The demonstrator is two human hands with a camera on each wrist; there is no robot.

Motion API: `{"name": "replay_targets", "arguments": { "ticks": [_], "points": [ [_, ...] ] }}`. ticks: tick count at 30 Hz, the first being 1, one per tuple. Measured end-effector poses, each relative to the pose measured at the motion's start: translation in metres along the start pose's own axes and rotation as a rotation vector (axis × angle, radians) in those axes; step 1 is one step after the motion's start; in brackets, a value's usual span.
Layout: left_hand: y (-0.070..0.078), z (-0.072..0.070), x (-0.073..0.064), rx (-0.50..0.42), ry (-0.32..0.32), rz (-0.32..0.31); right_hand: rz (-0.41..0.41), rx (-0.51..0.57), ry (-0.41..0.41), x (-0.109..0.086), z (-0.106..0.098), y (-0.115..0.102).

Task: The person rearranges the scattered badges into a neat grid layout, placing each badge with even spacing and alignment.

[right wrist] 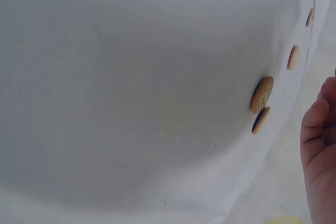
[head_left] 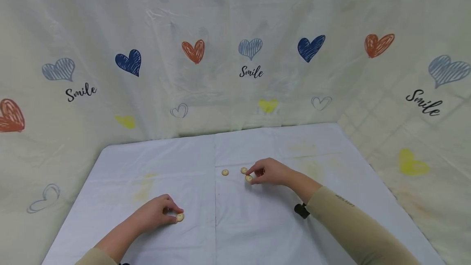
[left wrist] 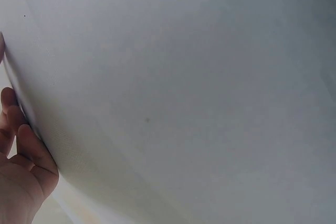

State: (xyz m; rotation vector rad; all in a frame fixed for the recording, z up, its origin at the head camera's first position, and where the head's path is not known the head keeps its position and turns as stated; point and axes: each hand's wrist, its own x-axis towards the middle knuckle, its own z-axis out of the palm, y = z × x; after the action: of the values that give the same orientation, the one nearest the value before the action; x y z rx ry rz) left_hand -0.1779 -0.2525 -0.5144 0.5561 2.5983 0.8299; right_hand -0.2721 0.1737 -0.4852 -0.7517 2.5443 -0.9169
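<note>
In the head view, my left hand (head_left: 154, 214) is low over the table's left half, thumb and index finger pinching a small round wooden disc (head_left: 180, 217). My right hand (head_left: 271, 171) reaches farther out, right of the middle, its thumb and index finger at either edge of another wooden disc (head_left: 248, 178). Just beyond that one lies a second disc (head_left: 244, 170), close to the index fingertip. A third disc (head_left: 225, 172) sits apart to the left. Ring-like markings show on a disc (right wrist: 262, 94) in the right wrist view. The left wrist view shows curled fingers (left wrist: 26, 150) but no disc.
A white cloth (head_left: 195, 162) with a fold line and faint yellow stains covers the table. Behind and beside it hangs a pale curtain (head_left: 220, 15) printed with hearts and "Smile". A black wrist-worn device (head_left: 301, 210) shows under the right sleeve.
</note>
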Motion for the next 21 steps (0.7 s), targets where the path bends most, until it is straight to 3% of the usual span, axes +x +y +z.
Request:
{"name": "replay_targets", "arguments": {
  "ticks": [11,21],
  "points": [
    [-0.001,0.000,0.004,-0.008,-0.009,0.014,0.065,-0.100,-0.047,0.010,0.001,0.009],
    [-0.001,-0.001,0.003,-0.012,-0.015,0.008,0.090,-0.299,-0.113,0.023,0.008,0.000]
  ]
}}
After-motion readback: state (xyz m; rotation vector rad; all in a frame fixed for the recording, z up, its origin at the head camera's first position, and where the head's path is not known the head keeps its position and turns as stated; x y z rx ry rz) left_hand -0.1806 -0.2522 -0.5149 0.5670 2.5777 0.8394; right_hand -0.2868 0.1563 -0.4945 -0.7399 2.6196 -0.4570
